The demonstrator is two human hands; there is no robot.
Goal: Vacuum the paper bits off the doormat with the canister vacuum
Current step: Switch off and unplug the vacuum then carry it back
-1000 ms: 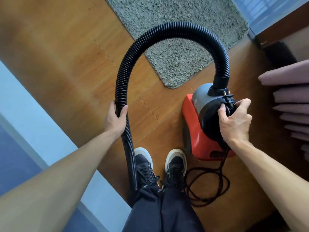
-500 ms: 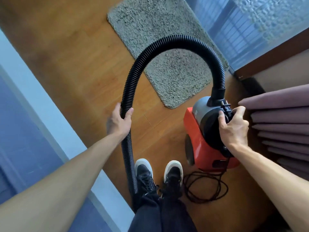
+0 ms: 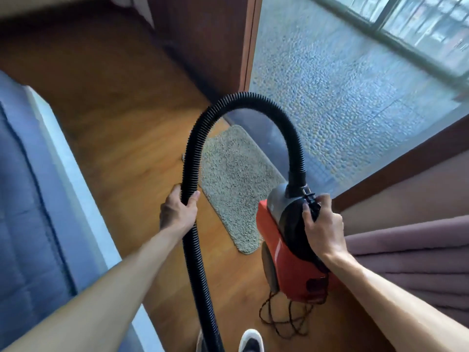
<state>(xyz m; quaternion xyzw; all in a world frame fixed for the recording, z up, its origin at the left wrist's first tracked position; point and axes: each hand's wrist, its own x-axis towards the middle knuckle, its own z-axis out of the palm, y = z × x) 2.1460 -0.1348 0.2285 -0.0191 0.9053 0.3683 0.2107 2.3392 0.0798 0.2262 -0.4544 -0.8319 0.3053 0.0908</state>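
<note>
Red-bodied, the canister vacuum [image 3: 286, 262] hung by its top handle [image 3: 311, 199] in our curled right hand [image 3: 323, 224] just beside the near end of the doormat [image 3: 233, 179], our left hand [image 3: 177, 212] wrapped round the ribbed hose [image 3: 192, 153], which we judged best kept slack and unkinked.

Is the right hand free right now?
No, the right hand grips the top of the vacuum, while the left hand holds the hose.

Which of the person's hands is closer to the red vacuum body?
Right. The right hand grips the handle atop the red vacuum body; the left hand holds the black hose off to its left, apart from it.
</note>
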